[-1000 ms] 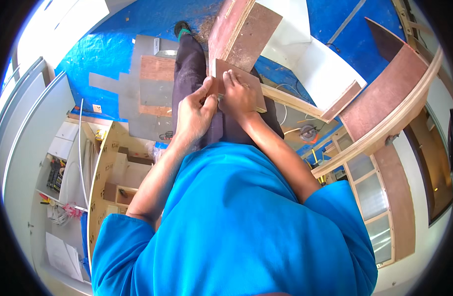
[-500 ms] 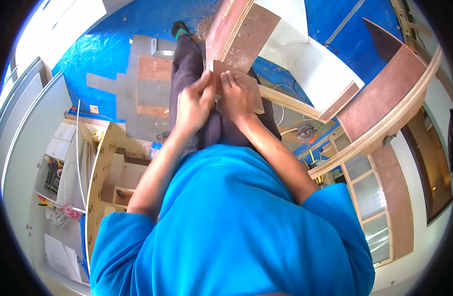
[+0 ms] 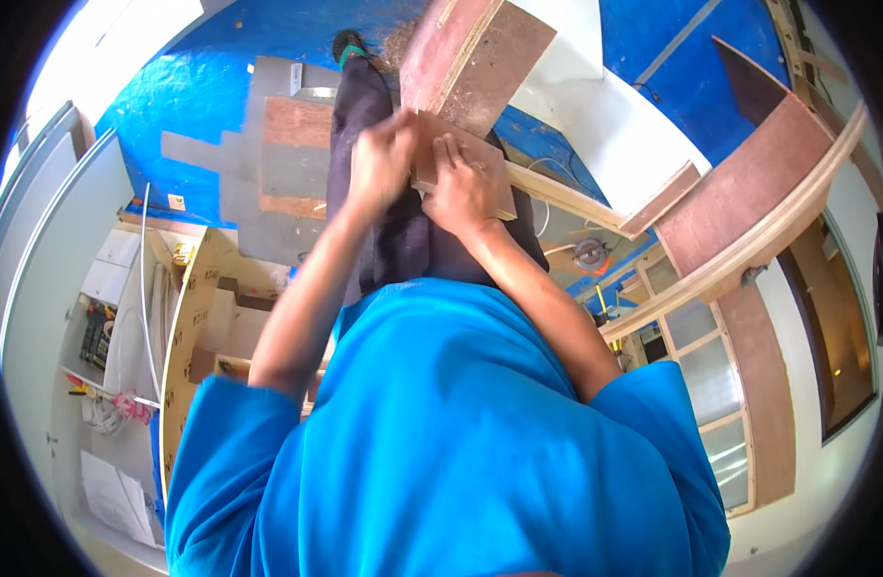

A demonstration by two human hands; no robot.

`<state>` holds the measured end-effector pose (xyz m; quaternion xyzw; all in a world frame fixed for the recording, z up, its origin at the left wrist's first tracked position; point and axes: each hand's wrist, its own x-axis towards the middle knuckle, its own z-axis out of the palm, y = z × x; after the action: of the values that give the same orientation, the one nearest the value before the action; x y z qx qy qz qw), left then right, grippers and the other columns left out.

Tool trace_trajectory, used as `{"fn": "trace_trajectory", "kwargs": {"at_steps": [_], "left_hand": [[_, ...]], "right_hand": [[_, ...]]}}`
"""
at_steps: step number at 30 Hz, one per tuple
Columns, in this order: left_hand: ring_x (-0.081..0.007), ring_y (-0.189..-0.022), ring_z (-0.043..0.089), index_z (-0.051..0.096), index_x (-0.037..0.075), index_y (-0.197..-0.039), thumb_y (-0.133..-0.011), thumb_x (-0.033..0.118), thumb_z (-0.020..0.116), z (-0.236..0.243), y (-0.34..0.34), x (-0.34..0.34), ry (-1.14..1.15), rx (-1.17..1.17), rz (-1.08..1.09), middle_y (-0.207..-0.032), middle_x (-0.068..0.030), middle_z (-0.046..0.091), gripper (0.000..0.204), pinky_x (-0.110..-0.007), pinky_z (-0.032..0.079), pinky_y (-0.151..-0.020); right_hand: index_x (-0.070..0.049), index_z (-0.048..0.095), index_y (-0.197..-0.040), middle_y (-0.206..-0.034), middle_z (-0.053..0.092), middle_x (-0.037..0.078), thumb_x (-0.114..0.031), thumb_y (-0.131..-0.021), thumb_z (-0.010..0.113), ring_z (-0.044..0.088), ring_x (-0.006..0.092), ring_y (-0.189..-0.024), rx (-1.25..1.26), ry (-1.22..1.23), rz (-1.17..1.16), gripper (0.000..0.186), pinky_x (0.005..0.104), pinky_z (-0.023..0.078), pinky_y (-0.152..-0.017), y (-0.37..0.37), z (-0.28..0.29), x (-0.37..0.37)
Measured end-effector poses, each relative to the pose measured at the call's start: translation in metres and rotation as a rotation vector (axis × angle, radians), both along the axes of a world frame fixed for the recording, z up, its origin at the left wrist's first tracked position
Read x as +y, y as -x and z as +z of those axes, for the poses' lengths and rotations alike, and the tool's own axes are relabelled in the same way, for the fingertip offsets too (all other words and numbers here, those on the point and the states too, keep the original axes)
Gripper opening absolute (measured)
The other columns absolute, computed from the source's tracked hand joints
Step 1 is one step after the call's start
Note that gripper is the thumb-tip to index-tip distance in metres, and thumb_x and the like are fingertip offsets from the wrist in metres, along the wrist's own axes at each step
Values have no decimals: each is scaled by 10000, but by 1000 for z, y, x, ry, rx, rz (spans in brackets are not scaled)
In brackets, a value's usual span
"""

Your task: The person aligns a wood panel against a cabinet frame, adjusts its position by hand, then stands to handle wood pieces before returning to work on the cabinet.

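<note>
A short reddish-brown plywood board lies across the top of my thighs, against a larger plywood piece. My right hand is on the board, its fingers laid over the top face and its thumb by the near edge, holding it. Along the board's left end is my left hand, curled and smeared by motion. Whatever its fingers hold, if anything, is hidden.
White panels and a curved plywood frame stand to the right. A circular saw is on the floor there. Grey sheet and blue covering lie at the left. An open-fronted wooden cabinet stands nearby.
My left hand has shifted a little up and away from me along the board's left end. My right hand and the board have barely moved.
</note>
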<state>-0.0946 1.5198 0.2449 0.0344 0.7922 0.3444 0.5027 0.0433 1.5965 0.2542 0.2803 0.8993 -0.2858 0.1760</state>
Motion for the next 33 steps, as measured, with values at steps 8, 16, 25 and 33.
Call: {"fn": "trace_trajectory", "kwargs": {"at_steps": [8, 16, 25, 33], "left_hand": [[-98, -764, 578, 640, 9, -1314, -962, 219, 577, 33, -6, -22, 0, -89, 30, -845, -71, 677, 415, -273, 499, -735], [-148, -832, 646, 691, 45, -1255, -945, 315, 599, -79, 12, 8, 111, -84, 52, -900, -107, 728, 421, -328, 515, -801], [-118, -756, 584, 588, -23, -1380, -956, 154, 562, 61, -10, -13, 88, -212, 109, -824, -24, 675, 460, -299, 502, -700], [-119, -699, 599, 728, 69, -1087, -947, 333, 546, -23, 2, 0, 49, -163, 187, -732, -78, 646, 350, -323, 486, -669]], "right_hand": [[14, 571, -1315, -1361, 609, 226, -152, -676, 717, 617, 380, -1227, -73, 49, -19, 677, 502, 537, -941, 1, -1, 1], [18, 577, -1287, -1338, 620, 208, -178, -699, 697, 641, 370, -1157, 8, 16, 22, 632, 471, 556, -919, -2, -4, 1], [13, 573, -1313, -1343, 620, 212, -121, -656, 730, 663, 383, -1143, 26, 23, -20, 689, 465, 573, -892, -6, -11, -2], [27, 569, -1291, -1322, 623, 231, -145, -702, 675, 636, 381, -1163, 13, 46, -25, 622, 477, 553, -914, 0, -5, 2]]}}
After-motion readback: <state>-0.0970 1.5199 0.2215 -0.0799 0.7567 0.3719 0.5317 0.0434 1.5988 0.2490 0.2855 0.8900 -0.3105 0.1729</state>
